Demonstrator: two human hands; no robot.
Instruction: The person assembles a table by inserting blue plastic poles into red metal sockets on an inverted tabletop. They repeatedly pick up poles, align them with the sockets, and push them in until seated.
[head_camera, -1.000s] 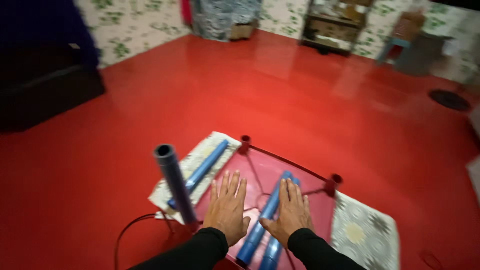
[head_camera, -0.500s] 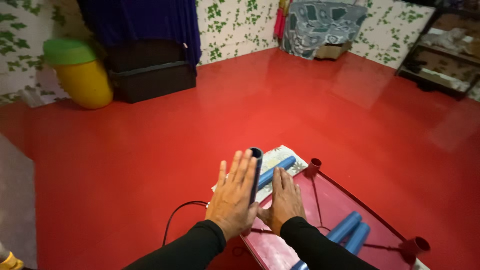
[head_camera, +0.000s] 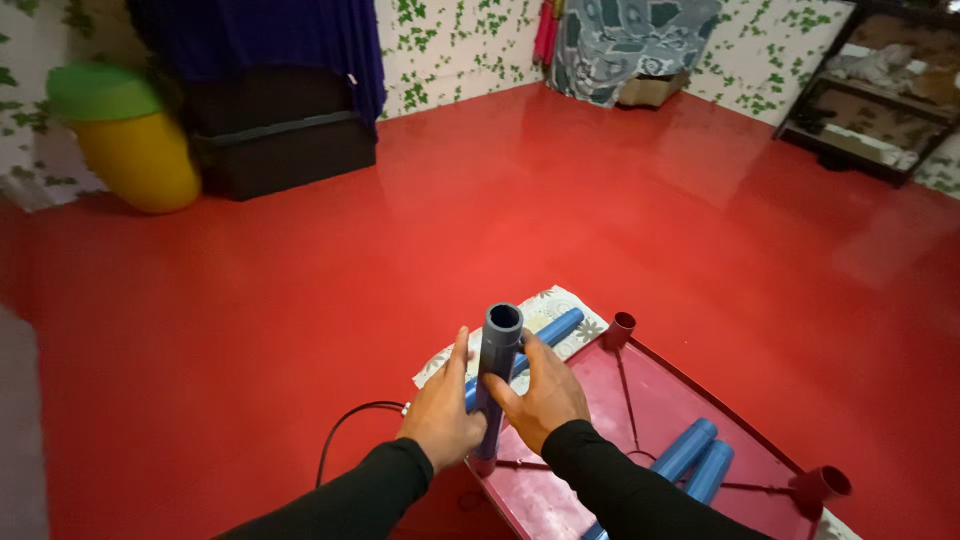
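Now your left hand (head_camera: 442, 415) and right hand (head_camera: 545, 398) have closed around the upright blue pipe (head_camera: 494, 380), lower centre of frame, seated in the red tabletop's (head_camera: 610, 400) corner socket, no longer flat-palmed

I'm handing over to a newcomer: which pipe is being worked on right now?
Start at the dark red panel lying on the red floor, at its near-left corner. The pipe stands there between both hands. It is the only upright one, grey-blue with its open end up; the other blue pipes lie flat.
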